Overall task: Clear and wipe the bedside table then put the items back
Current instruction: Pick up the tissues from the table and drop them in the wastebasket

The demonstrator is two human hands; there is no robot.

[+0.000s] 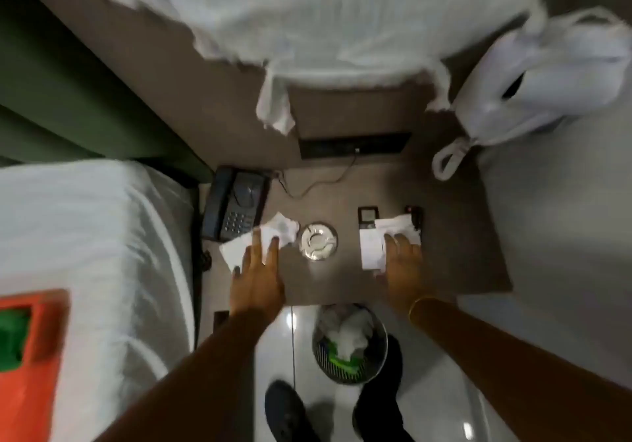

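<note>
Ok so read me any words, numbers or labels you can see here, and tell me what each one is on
None can be read.
Phone: keypad keys show, digits too blurred.
Remote: small screen, nothing legible.
White paper under the right hand: any print too blurred.
Orange and green thing on the bed: no text visible.

The bedside table (455, 236) has a brown top, seen from above; a dark telephone (234, 202) lies at its far left edge, cord trailing toward the back; crumpled white tissues (273, 236) lie just beside it; a round silver ashtray (318, 240) sits near the middle; two remotes (367, 217), side by side toward the right, lie partly under white paper (386, 236).
</note>
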